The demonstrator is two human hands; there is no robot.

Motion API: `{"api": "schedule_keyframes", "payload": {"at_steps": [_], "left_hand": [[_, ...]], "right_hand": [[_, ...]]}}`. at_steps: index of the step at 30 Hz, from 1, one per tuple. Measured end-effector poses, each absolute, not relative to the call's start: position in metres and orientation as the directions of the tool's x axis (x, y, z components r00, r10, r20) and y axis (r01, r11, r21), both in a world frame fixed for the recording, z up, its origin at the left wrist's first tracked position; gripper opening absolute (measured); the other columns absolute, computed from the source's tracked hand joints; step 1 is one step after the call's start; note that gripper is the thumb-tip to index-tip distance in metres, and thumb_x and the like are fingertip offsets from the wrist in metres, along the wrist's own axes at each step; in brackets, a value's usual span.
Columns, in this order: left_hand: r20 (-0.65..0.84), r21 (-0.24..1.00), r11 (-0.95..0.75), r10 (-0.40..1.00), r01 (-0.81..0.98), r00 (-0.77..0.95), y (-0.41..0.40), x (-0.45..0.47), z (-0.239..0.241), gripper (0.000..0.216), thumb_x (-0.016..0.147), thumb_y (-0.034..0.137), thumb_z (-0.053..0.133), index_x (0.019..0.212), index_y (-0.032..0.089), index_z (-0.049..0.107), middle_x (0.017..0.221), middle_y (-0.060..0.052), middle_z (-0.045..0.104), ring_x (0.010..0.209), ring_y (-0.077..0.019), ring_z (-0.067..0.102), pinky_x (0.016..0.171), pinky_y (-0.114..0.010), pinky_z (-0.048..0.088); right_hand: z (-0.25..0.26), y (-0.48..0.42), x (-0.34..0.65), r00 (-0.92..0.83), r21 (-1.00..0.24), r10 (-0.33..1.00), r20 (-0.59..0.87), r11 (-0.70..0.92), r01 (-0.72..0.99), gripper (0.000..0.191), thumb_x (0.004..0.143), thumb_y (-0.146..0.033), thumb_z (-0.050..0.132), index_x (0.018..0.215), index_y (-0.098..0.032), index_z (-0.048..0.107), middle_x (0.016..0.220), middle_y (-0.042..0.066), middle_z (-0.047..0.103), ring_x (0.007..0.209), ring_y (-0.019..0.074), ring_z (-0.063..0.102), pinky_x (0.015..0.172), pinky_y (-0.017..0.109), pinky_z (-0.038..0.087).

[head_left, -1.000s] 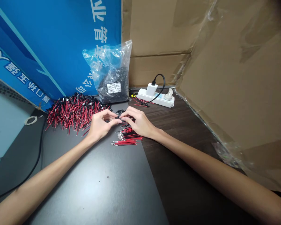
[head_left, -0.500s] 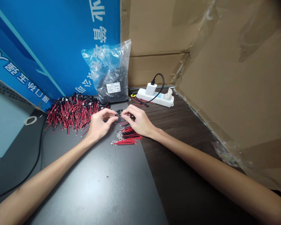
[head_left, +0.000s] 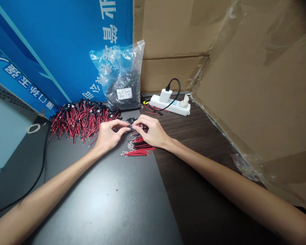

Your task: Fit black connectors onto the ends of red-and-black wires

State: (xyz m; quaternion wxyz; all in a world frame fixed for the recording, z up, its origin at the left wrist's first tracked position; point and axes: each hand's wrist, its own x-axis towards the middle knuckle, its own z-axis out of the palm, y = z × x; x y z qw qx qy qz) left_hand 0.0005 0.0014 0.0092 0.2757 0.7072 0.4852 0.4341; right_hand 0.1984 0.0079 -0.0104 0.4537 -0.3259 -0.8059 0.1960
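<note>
My left hand (head_left: 111, 133) and my right hand (head_left: 151, 131) meet fingertip to fingertip near the far side of the table. Each is closed in a pinch, and whatever lies between the fingers is too small to make out. Just behind the fingertips is a little heap of small black parts (head_left: 131, 120). Below my right hand lie red and black wires (head_left: 140, 148) with bright metal ends, side by side in bunches. To the left of my left hand is a big pile of red and black wires with black parts on them (head_left: 80, 119).
A clear plastic bag (head_left: 124, 81) of black parts, with a white label, stands behind the hands. At the back right is a white power strip (head_left: 174, 106) with a plugged-in adapter. Cardboard (head_left: 257, 85) walls the right side. A black cable (head_left: 42, 166) runs along the left.
Both hands hold nearly the same pinch, with only slight finger movement. The view has shifted a little.
</note>
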Motion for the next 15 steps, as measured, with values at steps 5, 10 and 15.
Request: {"api": "schedule_keyframes", "payload": {"at_steps": [5,10,15], "left_hand": [[0.372,0.778,-0.406,0.913,0.48,0.168,-0.0001,0.001,0.0087,0.007,0.077,0.024,0.076,0.081,0.019,0.078,0.081,-0.003,0.079,0.069,-0.0178,0.07,0.069,-0.031,0.057],[0.394,0.759,-0.436,0.899,0.483,0.192,-0.0011,0.0016,0.0074,0.005,0.078,0.023,0.074,0.079,0.019,0.076,0.08,-0.003,0.078,0.07,-0.0181,0.071,0.07,-0.031,0.057],[0.39,0.754,-0.444,0.895,0.484,0.215,-0.001,0.0015,0.0074,0.004,0.079,0.021,0.073,0.079,0.019,0.075,0.081,-0.003,0.078,0.07,-0.0181,0.07,0.071,-0.031,0.057]], "right_hand": [[-0.0107,0.0081,0.1981,-0.385,-0.598,0.695,0.607,0.719,0.355,0.012,0.096,-0.019,0.057,0.087,-0.017,0.066,0.084,0.005,0.065,0.074,0.0164,0.058,0.07,0.032,0.047],[-0.011,0.0082,0.1983,-0.397,-0.593,0.688,0.607,0.725,0.35,0.011,0.094,-0.018,0.057,0.088,-0.016,0.066,0.082,0.005,0.063,0.071,0.0162,0.057,0.067,0.031,0.046],[-0.0115,0.0076,0.1982,-0.409,-0.592,0.686,0.601,0.726,0.35,0.013,0.095,-0.02,0.057,0.088,-0.016,0.066,0.081,0.004,0.061,0.07,0.0157,0.055,0.067,0.031,0.045]]}}
